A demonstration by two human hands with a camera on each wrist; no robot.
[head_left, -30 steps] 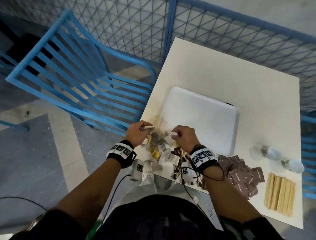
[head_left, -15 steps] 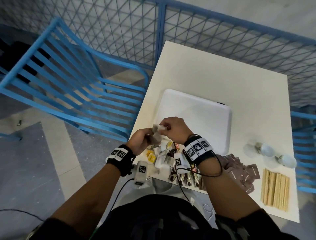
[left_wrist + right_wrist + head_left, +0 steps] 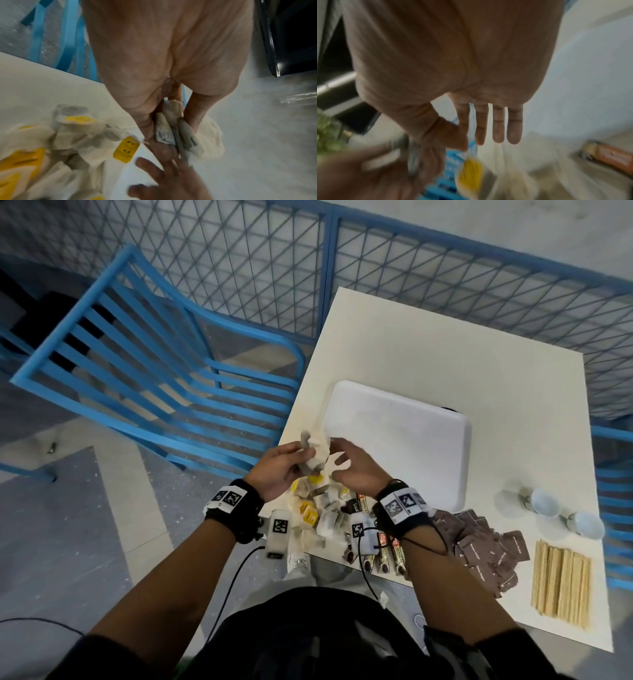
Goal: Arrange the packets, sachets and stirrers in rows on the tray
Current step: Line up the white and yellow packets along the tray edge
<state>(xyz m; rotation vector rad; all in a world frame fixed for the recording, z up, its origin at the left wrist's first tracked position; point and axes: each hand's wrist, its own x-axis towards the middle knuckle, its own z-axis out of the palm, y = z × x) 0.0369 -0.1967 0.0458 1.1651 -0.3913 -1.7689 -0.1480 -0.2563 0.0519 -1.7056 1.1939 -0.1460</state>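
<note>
My left hand (image 3: 291,462) grips a bunch of pale tea bags (image 3: 313,455) above the table's near left corner; in the left wrist view the tea bags (image 3: 173,129) sit between thumb and fingers. My right hand (image 3: 342,463) hovers just right of them with straight fingers (image 3: 498,125), holding nothing. Below lies a heap of tea bags with yellow tags (image 3: 315,511). The white tray (image 3: 400,440) stands bare behind the hands. Brown sachets (image 3: 486,546) and wooden stirrers (image 3: 561,580) lie to the right. Stick packets (image 3: 383,556) lie under my right wrist.
Two white bulb-like objects (image 3: 544,503) lie right of the tray. A blue slatted chair (image 3: 154,378) stands left of the table (image 3: 445,344), and a blue mesh fence (image 3: 376,268) runs behind it. The table's near edge is close to my body.
Both hands rose from the heap. The left hand gathered tea bags and lifted them toward the tray's near left corner; the right hand let go and spread its fingers.
</note>
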